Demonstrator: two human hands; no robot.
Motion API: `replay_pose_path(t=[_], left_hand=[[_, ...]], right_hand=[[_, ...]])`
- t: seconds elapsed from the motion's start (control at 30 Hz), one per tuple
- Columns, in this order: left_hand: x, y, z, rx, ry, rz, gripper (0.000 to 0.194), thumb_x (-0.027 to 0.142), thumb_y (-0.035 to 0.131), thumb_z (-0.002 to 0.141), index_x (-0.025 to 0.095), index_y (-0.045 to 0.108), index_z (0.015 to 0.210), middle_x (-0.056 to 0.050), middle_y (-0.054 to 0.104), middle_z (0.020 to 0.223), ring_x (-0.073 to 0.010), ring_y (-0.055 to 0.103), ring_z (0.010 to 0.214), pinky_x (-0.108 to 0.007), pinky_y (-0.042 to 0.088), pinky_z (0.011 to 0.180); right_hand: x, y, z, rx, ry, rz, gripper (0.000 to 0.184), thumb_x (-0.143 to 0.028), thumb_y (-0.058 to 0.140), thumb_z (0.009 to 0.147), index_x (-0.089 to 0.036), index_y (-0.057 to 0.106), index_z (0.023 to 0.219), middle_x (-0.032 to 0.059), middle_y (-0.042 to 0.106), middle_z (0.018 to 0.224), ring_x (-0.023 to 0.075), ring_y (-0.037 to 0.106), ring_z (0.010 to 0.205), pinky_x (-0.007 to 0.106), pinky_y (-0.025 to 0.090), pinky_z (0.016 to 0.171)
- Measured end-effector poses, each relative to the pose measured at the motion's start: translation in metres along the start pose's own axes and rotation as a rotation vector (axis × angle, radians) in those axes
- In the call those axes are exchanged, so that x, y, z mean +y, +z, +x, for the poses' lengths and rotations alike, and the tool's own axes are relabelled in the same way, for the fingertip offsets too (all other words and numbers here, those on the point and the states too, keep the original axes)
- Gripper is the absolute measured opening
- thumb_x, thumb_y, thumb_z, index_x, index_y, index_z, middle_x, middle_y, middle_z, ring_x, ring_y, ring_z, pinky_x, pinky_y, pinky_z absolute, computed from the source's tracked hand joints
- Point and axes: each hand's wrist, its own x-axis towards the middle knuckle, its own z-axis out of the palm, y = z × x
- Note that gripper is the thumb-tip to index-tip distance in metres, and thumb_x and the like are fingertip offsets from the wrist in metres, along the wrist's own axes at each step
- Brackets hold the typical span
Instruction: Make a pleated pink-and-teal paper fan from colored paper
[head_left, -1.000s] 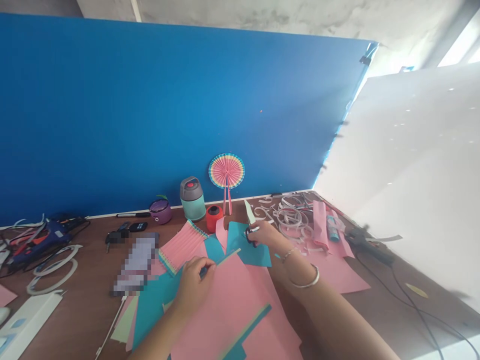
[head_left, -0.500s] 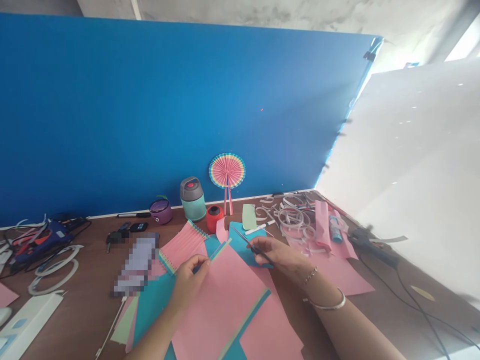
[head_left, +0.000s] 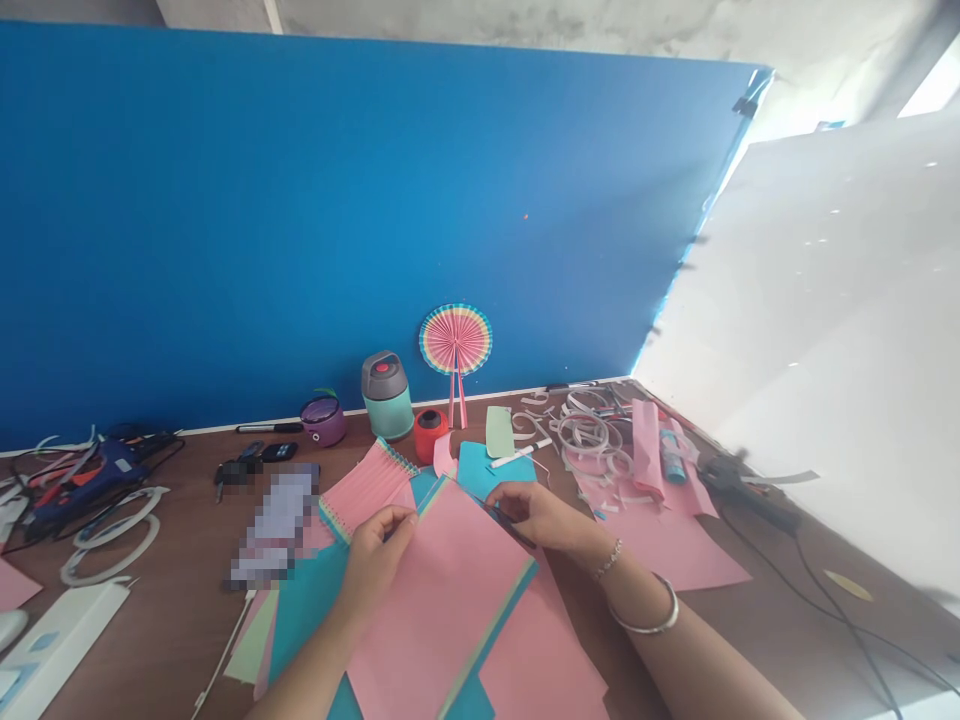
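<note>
My left hand (head_left: 381,545) pinches the upper left edge of a pink paper sheet (head_left: 442,580), where a yellow and blue strip runs along it. A matching yellow and blue strip (head_left: 491,640) borders the sheet's lower right edge. My right hand (head_left: 538,515) is closed around dark-handled scissors (head_left: 511,522), beside the sheet's top corner; the fingers partly hide them. Beneath lie more pink paper and teal sheets (head_left: 307,610). A pleated pink paper piece (head_left: 367,485) with striped ends rests just beyond my left hand.
At the back stand a round paper fan (head_left: 456,340), a mint-green flask (head_left: 387,400), a red container (head_left: 430,436) and a purple cup (head_left: 322,420). White strip coils (head_left: 585,435) lie back right. Left are a phone (head_left: 274,525), a power strip (head_left: 71,635) and a blue glue gun (head_left: 112,470).
My right hand and the scissors have moved down and nearer the sheet's corner. The strip end that stuck out past the top corner is gone. A small blue scrap now lies on the right.
</note>
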Motion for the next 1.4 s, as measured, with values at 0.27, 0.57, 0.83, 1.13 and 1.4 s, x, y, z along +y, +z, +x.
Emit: replay_pose_path(t=[0.27,0.57,0.83,1.13,1.4], left_hand=[[0.0011,0.0009,-0.0004,-0.006,-0.007,0.009,0.029,0.045,0.055,0.074,0.018,0.064,0.070,-0.001,0.060,0.066,-0.0180,0.055,0.069,-0.025,0.043,0.063],[0.0011,0.0014,-0.0015,-0.009,-0.001,-0.016,0.030,0.046,0.056,0.073,0.017,0.065,0.071,-0.001,0.059,0.066,-0.0174,0.054,0.068,-0.025,0.043,0.062],[-0.0013,0.0022,-0.0011,-0.037,-0.016,-0.020,0.029,0.046,0.056,0.074,0.018,0.063,0.071,0.000,0.060,0.068,-0.0175,0.054,0.070,-0.025,0.043,0.064],[-0.0009,0.0021,-0.0018,-0.035,-0.016,0.004,0.032,0.049,0.055,0.074,0.018,0.064,0.071,-0.001,0.060,0.068,-0.0181,0.055,0.070,-0.025,0.043,0.064],[-0.0036,0.0022,-0.0007,-0.039,-0.011,-0.007,0.031,0.047,0.055,0.074,0.018,0.064,0.073,-0.001,0.060,0.069,-0.0185,0.055,0.072,-0.026,0.042,0.066]], right_hand=[[0.0032,0.0052,0.0024,0.009,-0.002,0.015,0.022,-0.014,0.055,0.068,-0.017,0.063,0.089,-0.0062,0.048,0.057,0.0046,0.038,0.044,0.016,0.031,0.041],[0.0034,0.0031,0.0027,0.021,0.014,0.014,0.024,-0.011,0.055,0.066,-0.017,0.064,0.088,-0.0064,0.047,0.058,0.0043,0.038,0.044,0.017,0.029,0.041],[0.0052,0.0051,0.0029,0.002,-0.002,0.043,0.020,-0.014,0.057,0.068,-0.017,0.063,0.087,-0.0058,0.048,0.059,0.0043,0.038,0.044,0.017,0.029,0.040],[-0.0011,0.0059,0.0025,-0.010,0.024,0.058,0.020,-0.014,0.057,0.066,-0.017,0.063,0.085,-0.0073,0.046,0.054,0.0043,0.038,0.043,0.016,0.028,0.039],[-0.0012,0.0067,0.0026,-0.001,0.034,0.031,0.017,-0.016,0.057,0.068,-0.017,0.062,0.084,-0.0074,0.045,0.054,0.0037,0.037,0.042,0.015,0.027,0.038]])
